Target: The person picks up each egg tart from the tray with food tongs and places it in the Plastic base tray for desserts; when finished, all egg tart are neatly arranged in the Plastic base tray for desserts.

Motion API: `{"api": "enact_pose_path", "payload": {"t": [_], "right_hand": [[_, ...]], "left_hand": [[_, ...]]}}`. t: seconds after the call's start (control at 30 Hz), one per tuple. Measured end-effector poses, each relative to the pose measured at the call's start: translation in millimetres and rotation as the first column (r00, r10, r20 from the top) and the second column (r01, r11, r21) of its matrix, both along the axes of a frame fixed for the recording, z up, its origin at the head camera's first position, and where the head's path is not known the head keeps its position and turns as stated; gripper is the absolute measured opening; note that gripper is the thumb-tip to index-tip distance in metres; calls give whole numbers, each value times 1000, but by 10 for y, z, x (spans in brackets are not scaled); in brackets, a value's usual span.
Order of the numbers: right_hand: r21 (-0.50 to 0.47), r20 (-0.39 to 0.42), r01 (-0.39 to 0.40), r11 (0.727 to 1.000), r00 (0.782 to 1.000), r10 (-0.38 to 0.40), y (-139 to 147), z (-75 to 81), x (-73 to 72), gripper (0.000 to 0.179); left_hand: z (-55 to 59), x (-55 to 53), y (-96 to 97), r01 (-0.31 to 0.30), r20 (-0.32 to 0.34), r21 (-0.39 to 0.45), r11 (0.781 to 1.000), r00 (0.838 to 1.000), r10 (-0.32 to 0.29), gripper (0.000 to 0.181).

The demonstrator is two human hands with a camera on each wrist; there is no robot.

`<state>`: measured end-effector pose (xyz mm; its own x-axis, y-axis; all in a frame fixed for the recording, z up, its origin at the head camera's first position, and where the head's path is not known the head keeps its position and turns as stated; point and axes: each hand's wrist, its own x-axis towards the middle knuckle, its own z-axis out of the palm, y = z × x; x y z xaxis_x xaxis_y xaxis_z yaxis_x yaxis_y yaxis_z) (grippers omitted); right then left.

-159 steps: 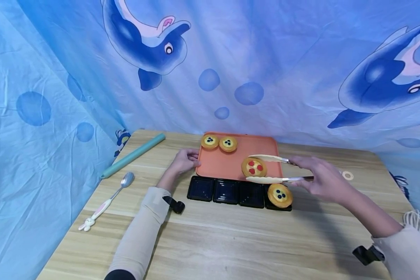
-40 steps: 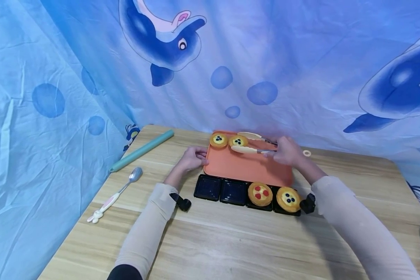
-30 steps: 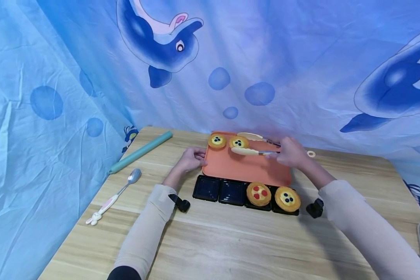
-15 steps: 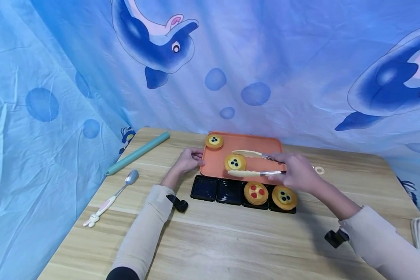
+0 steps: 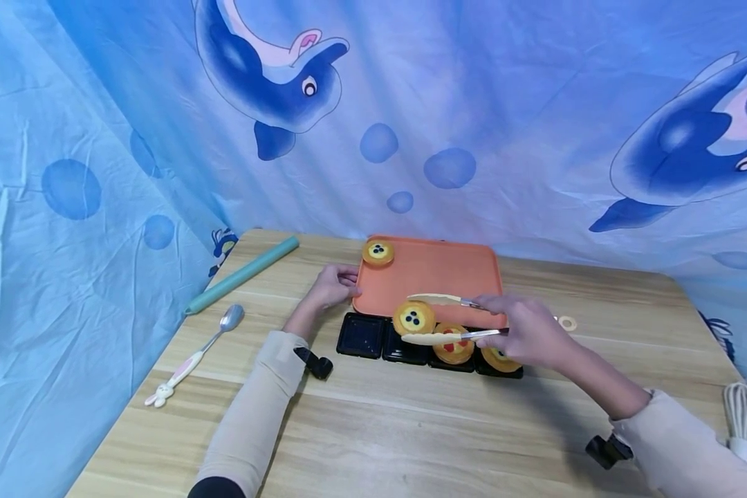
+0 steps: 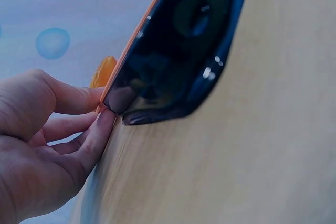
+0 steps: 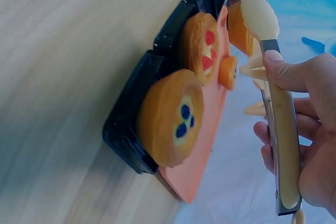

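Note:
My left hand (image 5: 331, 285) pinches the left edge of an orange tray (image 5: 436, 266) between thumb and fingers. My right hand (image 5: 529, 328) grips pale-tipped tongs (image 7: 286, 145). Between the tongs' tips a tart (image 5: 413, 318) with blueberries is held up, above the second black square container (image 5: 404, 353) from the left. The leftmost black container (image 5: 361, 335) has nothing in it. A tart with red fruit (image 7: 202, 48) sits in the third, and another blueberry tart (image 7: 170, 119) in the rightmost. In the head view the tongs partly cover both of these.
One blueberry tart (image 5: 377, 253) lies in the tray's far left corner. On the left are a green rolling pin (image 5: 243, 275) and a spoon (image 5: 193, 360) with a rabbit handle. A whisk (image 5: 743, 415) lies at the right edge. A patterned blue curtain (image 5: 510, 104) hangs behind.
The red-fruit tart has gone from the tongs into the third container. My right hand has then taken a blueberry tart off the tray and brought it nearer. My left hand stays on the tray.

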<state>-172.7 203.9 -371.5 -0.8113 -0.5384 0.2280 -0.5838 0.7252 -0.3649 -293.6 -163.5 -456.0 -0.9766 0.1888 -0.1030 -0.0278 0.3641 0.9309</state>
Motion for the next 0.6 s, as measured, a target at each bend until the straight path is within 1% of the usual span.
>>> {"api": "enact_pose_path", "payload": {"t": [0.1,0.3,0.6], "right_hand": [[-1,14,-23,1000,1000,23,-37,-45,5,59],[27,13,-53,998,999,52,-108,-93,-9,58],[54,35,-47,997,998,45,-123,-144,-18,58]], "left_hand": [[-8,0,0,1,-1,1,1000,1000,-1,45],[-11,-4,-4,-3,3,7,1000,1000,3,45],[-37,-30,-5,-1,-7,39,999,1000,1,45]]}}
